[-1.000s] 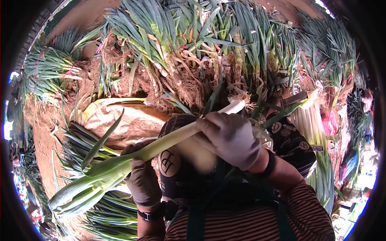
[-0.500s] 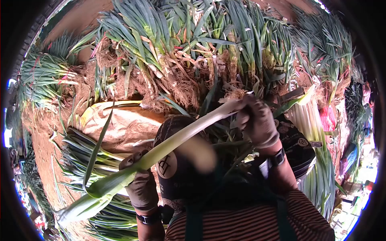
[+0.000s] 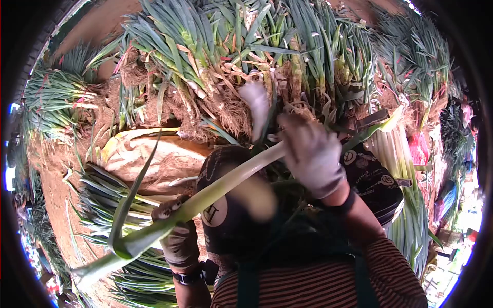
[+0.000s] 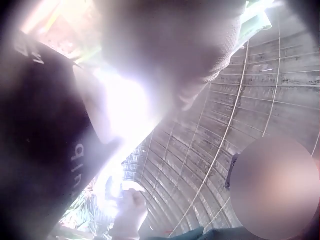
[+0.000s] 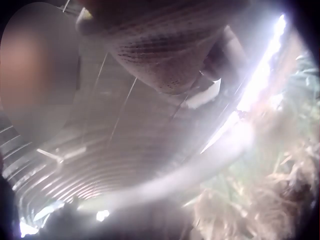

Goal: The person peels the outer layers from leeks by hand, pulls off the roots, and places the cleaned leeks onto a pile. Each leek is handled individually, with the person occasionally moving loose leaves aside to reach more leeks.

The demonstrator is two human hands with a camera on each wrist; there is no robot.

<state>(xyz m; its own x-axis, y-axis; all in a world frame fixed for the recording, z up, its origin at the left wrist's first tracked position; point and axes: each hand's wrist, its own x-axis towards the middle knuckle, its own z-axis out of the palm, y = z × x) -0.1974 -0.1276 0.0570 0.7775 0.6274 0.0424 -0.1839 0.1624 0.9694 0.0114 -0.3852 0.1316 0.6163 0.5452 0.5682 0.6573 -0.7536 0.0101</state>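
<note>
My gloved left hand (image 3: 179, 231) grips a long leek (image 3: 231, 182) where its pale shaft turns green. The leek slants from its leaves at lower left up to its white end, by my gloved right hand (image 3: 313, 154). That hand is blurred, its fingers overlapping the white end; I cannot tell whether they pinch it. A blurred whitish piece (image 3: 256, 108) hangs in the air just beyond the right fingers. In the right wrist view, the pale shaft (image 5: 165, 185) passes below the glove (image 5: 165, 65), and a small white piece (image 5: 206, 95) shows beside the fingers.
Bundled leeks with brown roots (image 3: 226, 110) line the far side. More leeks (image 3: 141, 277) lie at lower left, beside a tan sack (image 3: 154, 156). Trimmed pale leeks (image 3: 393, 159) lie at right, next to a black printed cover (image 3: 377, 190) over one knee.
My right hand has gone from gripping the shaft to the root end, then slightly left. A whitish piece has appeared in the air beyond it. The left hand keeps its grip on the leek.
</note>
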